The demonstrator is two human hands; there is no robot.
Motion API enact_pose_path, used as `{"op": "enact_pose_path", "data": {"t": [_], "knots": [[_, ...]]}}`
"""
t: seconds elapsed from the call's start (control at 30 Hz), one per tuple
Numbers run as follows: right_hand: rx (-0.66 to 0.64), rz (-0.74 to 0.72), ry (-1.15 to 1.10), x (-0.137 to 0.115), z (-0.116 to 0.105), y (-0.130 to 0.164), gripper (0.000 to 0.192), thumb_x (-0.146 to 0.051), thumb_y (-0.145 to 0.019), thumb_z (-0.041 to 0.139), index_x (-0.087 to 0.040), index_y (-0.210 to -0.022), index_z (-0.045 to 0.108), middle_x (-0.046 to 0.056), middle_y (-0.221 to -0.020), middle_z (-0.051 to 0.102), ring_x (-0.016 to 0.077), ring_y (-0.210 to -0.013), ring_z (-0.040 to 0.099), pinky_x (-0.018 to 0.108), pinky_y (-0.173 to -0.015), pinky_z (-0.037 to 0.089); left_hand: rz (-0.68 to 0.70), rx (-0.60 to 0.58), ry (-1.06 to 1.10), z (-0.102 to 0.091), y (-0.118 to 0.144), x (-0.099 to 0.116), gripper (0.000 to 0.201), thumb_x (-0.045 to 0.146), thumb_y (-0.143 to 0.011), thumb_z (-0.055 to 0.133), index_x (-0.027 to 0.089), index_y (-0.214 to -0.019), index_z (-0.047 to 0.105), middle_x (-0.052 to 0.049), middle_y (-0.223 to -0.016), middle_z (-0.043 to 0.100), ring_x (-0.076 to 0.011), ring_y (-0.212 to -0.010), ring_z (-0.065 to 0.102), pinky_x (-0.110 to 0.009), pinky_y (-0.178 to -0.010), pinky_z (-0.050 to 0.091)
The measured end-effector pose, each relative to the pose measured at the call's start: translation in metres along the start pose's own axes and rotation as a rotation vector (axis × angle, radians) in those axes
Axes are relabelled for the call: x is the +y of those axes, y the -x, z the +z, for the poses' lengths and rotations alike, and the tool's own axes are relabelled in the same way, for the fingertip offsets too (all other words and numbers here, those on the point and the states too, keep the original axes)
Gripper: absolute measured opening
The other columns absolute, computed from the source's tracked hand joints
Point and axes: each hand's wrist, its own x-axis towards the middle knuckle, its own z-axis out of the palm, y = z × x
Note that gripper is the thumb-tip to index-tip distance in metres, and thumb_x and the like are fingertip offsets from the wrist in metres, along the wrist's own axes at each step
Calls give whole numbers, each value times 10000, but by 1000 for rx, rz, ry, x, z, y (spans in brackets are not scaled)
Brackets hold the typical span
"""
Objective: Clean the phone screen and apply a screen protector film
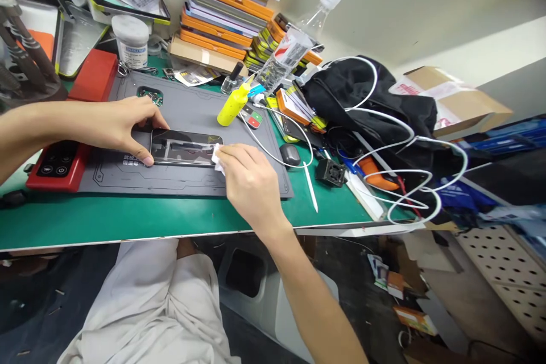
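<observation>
Green bench (128,219) carries a grey mat (191,111) with a phone (183,147) lying flat on it. Left hand (121,125) pins the phone's left end, fingers spread. Right hand (249,179) pinches a white wipe (216,157), mostly hidden, at the right end. Yellow bottle (232,105), clear bottle (294,48), white jar (130,40); contents unreadable. White cable (396,125) crosses a black bag (362,96)
</observation>
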Motion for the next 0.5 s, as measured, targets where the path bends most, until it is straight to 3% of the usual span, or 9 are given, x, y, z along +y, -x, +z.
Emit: {"op": "enact_pose_path", "data": {"t": [0.1, 0.3, 0.5], "knots": [[-8, 29, 6, -1, 0, 0, 357, -127, -1208, 510, -178, -1308, 849, 149, -1339, 872, 317, -1225, 788, 514, -1098, 646, -7, -8, 25, 2, 0, 1, 1079, 918, -645, 909, 206, -1442, 759, -146, -1381, 663, -417, -1335, 595, -506, -1197, 468], [-25, -48, -24, -27, 20, -31, 368, -140, -1230, 489, -120, -1283, 853, 149, -1341, 870, 306, -1228, 775, 472, -1178, 592, 6, 8, -3, 1, 0, 3, 1023, 870, -656, 884, 193, -1412, 752, -135, -1360, 665, -376, -1299, 592, -486, -1186, 478], [22, -38, -9, 5, 6, -12, 305, -111, -1194, 562, -107, -1319, 840, 145, -1337, 875, 323, -1256, 767, 485, -1112, 614, -9, -4, -3, 4, -3, -3, 1051, 899, -637, 896, 252, -1454, 759, -76, -1366, 648, -426, -1396, 610, -525, -1248, 436]]}}
